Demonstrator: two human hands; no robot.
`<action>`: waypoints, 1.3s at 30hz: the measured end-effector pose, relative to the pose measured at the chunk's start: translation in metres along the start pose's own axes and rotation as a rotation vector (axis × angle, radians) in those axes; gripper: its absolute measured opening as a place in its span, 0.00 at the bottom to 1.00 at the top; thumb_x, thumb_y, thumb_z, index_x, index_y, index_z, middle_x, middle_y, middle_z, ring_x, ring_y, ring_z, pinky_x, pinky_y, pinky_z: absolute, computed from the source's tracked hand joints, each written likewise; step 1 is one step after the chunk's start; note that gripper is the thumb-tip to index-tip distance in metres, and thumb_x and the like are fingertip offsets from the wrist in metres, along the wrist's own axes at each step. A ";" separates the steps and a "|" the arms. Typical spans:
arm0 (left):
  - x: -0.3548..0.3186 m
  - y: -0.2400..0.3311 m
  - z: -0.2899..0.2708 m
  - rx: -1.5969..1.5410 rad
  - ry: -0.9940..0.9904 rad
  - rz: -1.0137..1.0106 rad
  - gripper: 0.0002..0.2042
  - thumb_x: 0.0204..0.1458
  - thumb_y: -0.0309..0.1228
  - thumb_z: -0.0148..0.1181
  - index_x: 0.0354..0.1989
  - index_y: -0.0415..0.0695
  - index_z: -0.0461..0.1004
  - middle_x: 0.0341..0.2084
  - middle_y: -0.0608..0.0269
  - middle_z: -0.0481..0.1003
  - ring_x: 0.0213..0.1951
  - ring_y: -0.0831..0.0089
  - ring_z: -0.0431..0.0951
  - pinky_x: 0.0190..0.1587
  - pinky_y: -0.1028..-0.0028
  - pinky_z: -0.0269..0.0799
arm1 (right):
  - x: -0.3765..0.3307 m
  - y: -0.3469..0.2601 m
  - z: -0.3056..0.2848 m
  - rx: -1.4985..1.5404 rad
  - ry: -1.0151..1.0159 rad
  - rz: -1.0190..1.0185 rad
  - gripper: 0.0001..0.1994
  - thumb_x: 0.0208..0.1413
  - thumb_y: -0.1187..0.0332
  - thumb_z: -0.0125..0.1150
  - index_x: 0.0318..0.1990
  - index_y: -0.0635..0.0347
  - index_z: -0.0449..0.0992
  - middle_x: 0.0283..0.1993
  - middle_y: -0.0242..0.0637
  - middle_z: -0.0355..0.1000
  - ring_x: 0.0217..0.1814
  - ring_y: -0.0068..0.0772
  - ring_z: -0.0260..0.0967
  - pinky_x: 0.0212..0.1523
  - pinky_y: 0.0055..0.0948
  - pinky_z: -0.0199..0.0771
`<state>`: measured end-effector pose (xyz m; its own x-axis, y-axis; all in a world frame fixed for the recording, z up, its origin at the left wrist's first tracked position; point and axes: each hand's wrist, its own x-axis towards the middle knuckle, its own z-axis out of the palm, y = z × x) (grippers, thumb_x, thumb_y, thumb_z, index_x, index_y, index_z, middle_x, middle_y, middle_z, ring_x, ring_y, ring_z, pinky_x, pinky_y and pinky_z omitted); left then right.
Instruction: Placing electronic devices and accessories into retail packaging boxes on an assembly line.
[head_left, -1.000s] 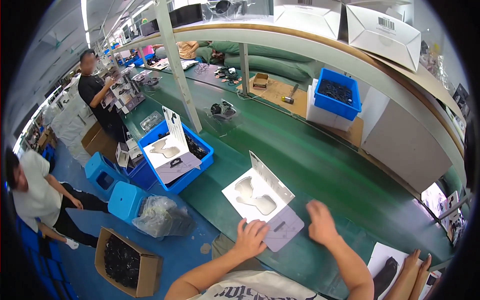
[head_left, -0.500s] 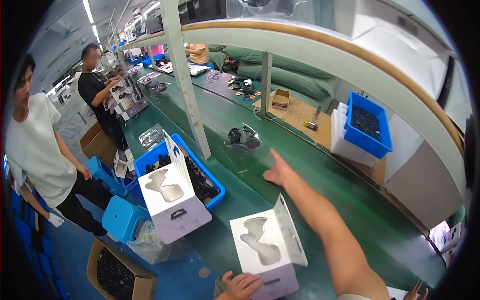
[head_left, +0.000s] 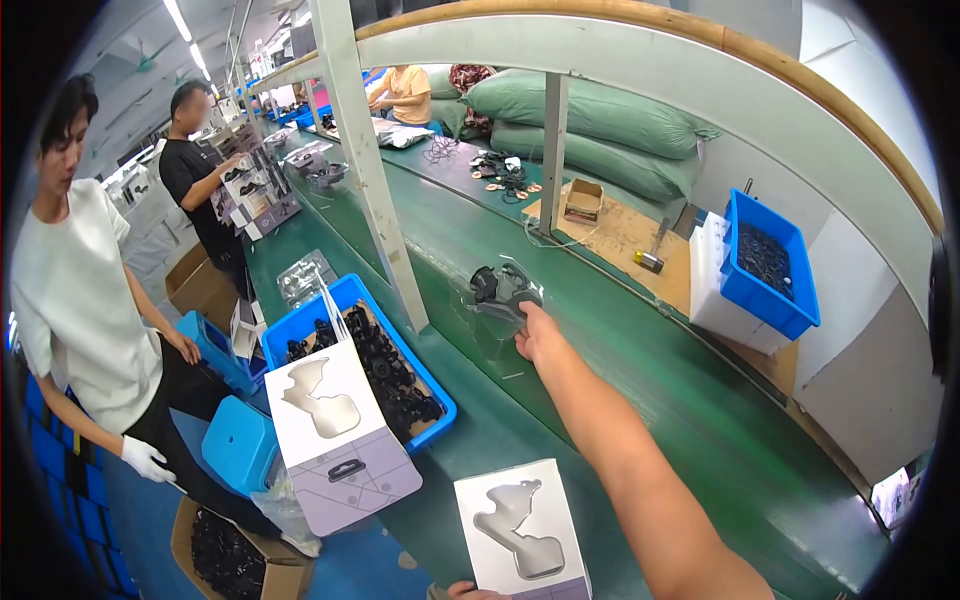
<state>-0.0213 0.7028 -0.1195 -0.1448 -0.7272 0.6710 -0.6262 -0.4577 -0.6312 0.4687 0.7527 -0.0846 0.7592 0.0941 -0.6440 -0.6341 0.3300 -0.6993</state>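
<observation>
My right hand (head_left: 537, 333) reaches across the green conveyor belt (head_left: 640, 370). Its fingers close on the near edge of a clear plastic blister tray (head_left: 480, 302), which holds black and grey parts (head_left: 490, 284). At the lower edge, the fingers of my left hand (head_left: 472, 591) grip the lower left side of a white and purple box (head_left: 500, 575) with a shaped cut-out window; most of this hand is out of sight. A matching box (head_left: 345, 468) rests on the near rim of a blue bin (head_left: 440, 425) of black parts.
A metal post (head_left: 372, 170) and rail stand over the belt. Beyond are a cardboard-topped ledge with a hammer (head_left: 650, 257), a blue crate (head_left: 770, 300) and green sacks (head_left: 590, 115). Two people stand left, near a blue stool (head_left: 238, 440) and a carton (head_left: 285, 580) of black parts.
My right hand has moved left onto the tray's edge and closed on it. The left hand and its box sit lower in view. The box on the bin appears turned.
</observation>
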 end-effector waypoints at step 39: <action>0.120 0.027 -0.015 -0.017 -0.165 -1.093 0.09 0.55 0.37 0.61 0.40 0.49 0.82 0.43 0.67 0.77 0.45 0.66 0.75 0.59 0.56 0.58 | -0.048 -0.063 -0.116 0.065 -0.211 0.092 0.26 0.62 0.52 0.61 0.56 0.67 0.71 0.51 0.61 0.72 0.50 0.55 0.73 0.43 0.44 0.75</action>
<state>-0.0669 0.6106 -0.0503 0.5963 0.0052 0.8027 -0.3650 -0.8889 0.2769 0.4551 0.6187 -0.0451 0.7171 0.3180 -0.6202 -0.6962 0.3699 -0.6152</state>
